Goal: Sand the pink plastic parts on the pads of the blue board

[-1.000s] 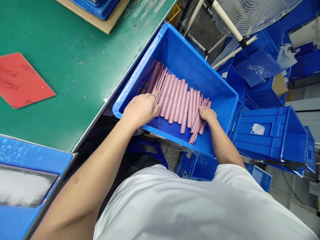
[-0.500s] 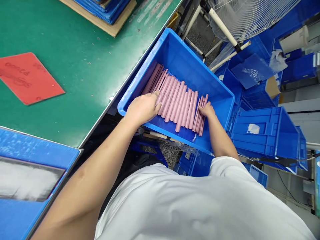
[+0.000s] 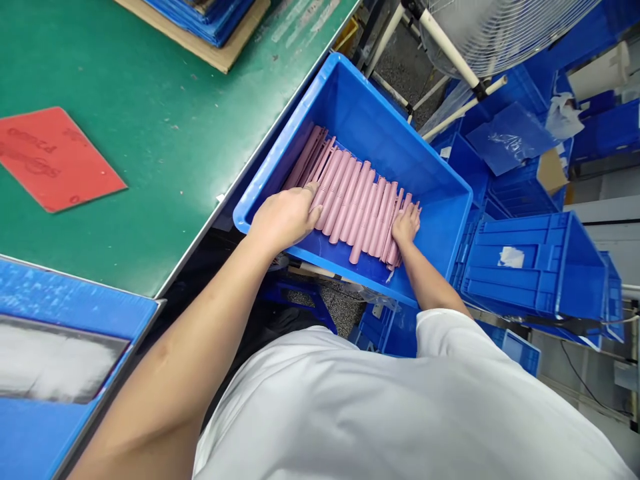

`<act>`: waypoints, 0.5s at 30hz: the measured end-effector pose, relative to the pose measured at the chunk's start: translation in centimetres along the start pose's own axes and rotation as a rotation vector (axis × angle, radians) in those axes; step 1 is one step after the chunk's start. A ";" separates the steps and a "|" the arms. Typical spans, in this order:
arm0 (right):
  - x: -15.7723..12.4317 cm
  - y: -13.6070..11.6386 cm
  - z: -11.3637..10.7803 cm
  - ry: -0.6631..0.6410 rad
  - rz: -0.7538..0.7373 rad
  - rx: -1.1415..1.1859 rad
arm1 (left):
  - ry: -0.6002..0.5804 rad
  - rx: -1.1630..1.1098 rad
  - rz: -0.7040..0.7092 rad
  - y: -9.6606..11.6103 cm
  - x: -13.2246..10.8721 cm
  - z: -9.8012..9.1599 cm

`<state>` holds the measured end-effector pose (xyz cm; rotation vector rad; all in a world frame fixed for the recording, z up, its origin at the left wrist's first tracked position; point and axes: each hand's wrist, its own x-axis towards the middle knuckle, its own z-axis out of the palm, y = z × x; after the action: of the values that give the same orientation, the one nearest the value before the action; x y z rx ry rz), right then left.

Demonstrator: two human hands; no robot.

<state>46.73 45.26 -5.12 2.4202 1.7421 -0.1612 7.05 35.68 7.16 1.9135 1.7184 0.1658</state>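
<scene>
A blue plastic bin (image 3: 440, 183) stands beside the table and holds a row of several pink tubes (image 3: 357, 200) lying side by side. My left hand (image 3: 284, 217) is at the left end of the row, its fingers curled over the nearest tubes. At the right end, my right hand (image 3: 406, 224) has its fingers stretched flat against the outermost tubes. The row is pressed between both hands. A few thinner pink sticks (image 3: 313, 153) lie at the far left of the bin.
The green table (image 3: 150, 133) on the left bears a red sheet (image 3: 55, 157) and a stack of blue sheets on cardboard (image 3: 210, 27). Blue crates (image 3: 535, 267) are stacked on the right. A fan on a white stand (image 3: 450, 47) is behind the bin. A blue tray (image 3: 55, 353) sits at the lower left.
My right hand has slid left and opened flat, pushing the tubes into a tighter row. My left hand has stayed at the left end.
</scene>
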 end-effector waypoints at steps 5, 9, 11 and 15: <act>-2.2 -3.5 0.0 0.032 -0.469 0.011 | 0.001 -0.033 -0.016 0.0 0.0 -0.2; -7.3 -7.9 2.4 -0.237 -1.246 0.003 | 0.020 -0.065 -0.048 0.0 -0.1 -0.5; -8.9 -9.8 3.8 -0.340 -1.398 0.014 | 0.045 -0.079 -0.054 0.0 -0.3 -0.6; -8.9 -11.1 5.0 -0.190 -1.310 0.077 | 0.119 -0.140 -0.044 0.0 -0.5 -0.6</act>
<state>33.38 39.52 -9.18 0.8563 2.8639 -0.5534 6.68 35.37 7.80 1.7942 1.7744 0.3808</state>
